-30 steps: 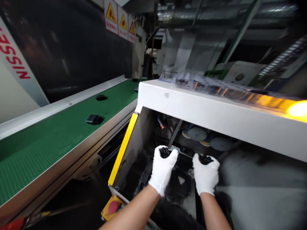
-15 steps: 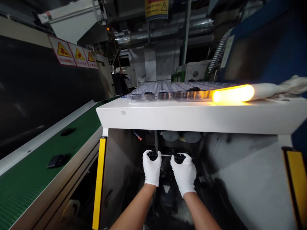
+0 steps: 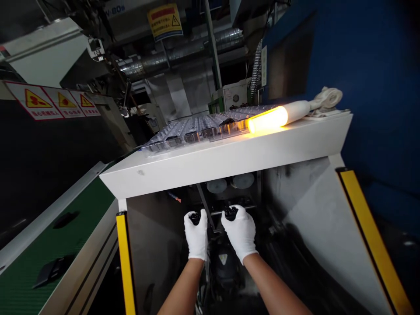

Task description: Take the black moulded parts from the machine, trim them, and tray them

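Observation:
Both hands wear white gloves and reach into the machine bay under a white shelf (image 3: 210, 157). My left hand (image 3: 197, 236) is closed round a small black plastic part (image 3: 194, 217), its thumb and fingers on either side. To its right, my right hand (image 3: 240, 232) grips a similar black part (image 3: 231, 213). The exact kind of these parts is too dark to make out. A thin metal bar (image 3: 216, 213) runs behind the hands, and grey round discs (image 3: 216, 186) sit beyond them, below the shelf.
Clear plastic trays (image 3: 193, 131) holding black pieces lie on the shelf beside a glowing yellow lamp (image 3: 269, 119). At left runs a green conveyor belt (image 3: 75, 223) with black parts (image 3: 54, 269) on it. Yellow posts (image 3: 125, 262) flank the bay; a blue machine stands at right.
My view has tilted and turned rightward, so the shelf now slants and shifts left in the picture. Both hands keep their black parts and stay in the bay.

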`<state>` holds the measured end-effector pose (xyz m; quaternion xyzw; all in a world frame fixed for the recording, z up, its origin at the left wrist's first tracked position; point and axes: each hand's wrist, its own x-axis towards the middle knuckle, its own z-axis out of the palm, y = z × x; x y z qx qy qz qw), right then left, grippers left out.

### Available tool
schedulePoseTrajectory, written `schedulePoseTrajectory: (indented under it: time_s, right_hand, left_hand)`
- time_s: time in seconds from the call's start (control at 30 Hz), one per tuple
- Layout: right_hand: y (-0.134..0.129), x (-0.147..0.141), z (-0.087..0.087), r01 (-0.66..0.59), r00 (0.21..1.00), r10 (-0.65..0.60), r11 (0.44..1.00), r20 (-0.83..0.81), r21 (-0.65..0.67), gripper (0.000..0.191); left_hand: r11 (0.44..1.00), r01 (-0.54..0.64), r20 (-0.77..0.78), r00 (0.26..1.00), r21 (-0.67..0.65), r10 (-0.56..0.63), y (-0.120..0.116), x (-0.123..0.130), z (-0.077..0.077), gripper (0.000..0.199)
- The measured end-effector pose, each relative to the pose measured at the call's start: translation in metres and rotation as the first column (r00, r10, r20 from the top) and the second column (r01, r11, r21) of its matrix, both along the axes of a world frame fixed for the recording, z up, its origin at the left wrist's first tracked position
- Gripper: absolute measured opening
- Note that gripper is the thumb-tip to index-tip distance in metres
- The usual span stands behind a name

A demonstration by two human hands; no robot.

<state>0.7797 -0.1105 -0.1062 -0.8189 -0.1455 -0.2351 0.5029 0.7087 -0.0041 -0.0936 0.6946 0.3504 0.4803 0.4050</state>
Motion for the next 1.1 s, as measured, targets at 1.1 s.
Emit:
schedulePoseTrajectory:
  time_s: [1.1]
  right_hand:
    - [-0.037,0.002,0.009,-0.472,0.753,0.592,0.79,-0.287,0.392,0.052]
  left_hand:
    - [0.951,0.195,-0.035,0.977,-0.24,-0.21,-0.004,-0.02,0.005,0.041]
